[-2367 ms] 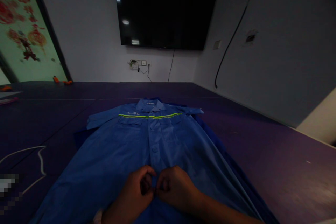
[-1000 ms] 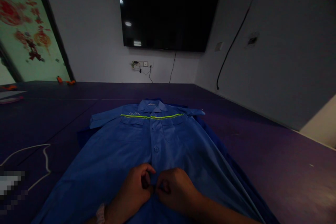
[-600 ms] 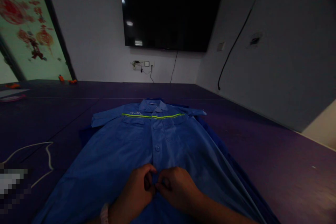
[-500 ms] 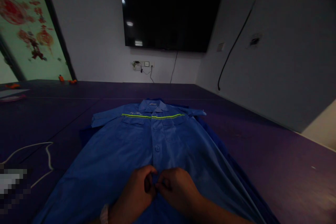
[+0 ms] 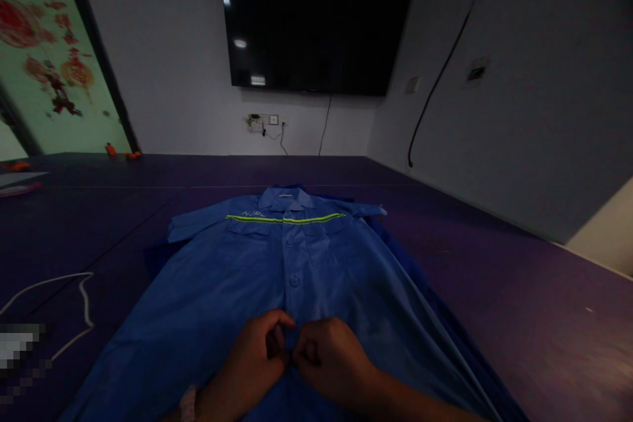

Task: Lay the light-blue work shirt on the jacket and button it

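A blue short-sleeved shirt [image 5: 232, 283] lies face up with its collar away from me and a yellow-green stripe across the chest. Two buttons, one a round button [image 5: 295, 281], show on its front placket above my hands. My left hand [image 5: 262, 349] is closed in a pinch at the left of the placket, low on the shirt. Close beside it, my right hand [image 5: 329, 353] pinches the placket from the right, fingers curled. Their fingertips nearly meet, and whatever small part of the placket is between them is hidden.
Under the shirt lies a darker blue garment [image 5: 448, 316], on a purple surface [image 5: 499, 270]. A white cable [image 5: 85, 300] curves at the left near a blurred-out object. Orange items [image 5: 111, 149] sit by the door. A large television [image 5: 316, 20] hangs on the far wall.
The view has shifted slightly. Both hands stay at the same spot on the placket, with the fingers moving only a little.
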Action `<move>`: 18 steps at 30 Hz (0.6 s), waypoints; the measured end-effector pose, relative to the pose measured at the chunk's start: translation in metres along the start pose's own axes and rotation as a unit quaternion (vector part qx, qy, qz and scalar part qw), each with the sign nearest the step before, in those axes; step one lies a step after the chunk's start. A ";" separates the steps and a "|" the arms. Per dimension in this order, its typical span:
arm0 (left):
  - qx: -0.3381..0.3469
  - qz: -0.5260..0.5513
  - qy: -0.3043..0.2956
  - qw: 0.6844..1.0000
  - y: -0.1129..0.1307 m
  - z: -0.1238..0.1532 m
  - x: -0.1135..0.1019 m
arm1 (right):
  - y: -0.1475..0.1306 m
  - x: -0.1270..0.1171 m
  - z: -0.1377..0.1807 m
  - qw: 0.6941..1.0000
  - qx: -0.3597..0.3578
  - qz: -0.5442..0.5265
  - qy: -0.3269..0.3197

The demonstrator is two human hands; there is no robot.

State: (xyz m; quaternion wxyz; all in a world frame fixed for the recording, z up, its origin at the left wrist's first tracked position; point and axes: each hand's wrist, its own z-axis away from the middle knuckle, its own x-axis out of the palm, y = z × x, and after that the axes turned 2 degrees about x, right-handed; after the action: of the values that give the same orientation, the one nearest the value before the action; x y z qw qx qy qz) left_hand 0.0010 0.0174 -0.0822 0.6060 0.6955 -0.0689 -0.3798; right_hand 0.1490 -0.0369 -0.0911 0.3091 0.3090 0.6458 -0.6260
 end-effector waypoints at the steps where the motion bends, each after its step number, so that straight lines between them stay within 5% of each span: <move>1: 0.000 -0.002 0.002 1.000 0.000 0.000 0.000 | 0.000 0.000 0.000 1.000 0.001 0.002 -0.003; 18: 0.004 -0.079 0.018 0.997 0.003 0.004 0.007 | -0.003 -0.004 -0.001 1.000 0.005 0.003 0.003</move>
State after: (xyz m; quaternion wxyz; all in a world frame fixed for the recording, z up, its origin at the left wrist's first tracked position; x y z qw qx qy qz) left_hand 0.0042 0.0096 -0.0821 0.5726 0.7079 -0.0042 -0.4135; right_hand 0.1488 -0.0361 -0.0865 0.3075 0.3140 0.6427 -0.6275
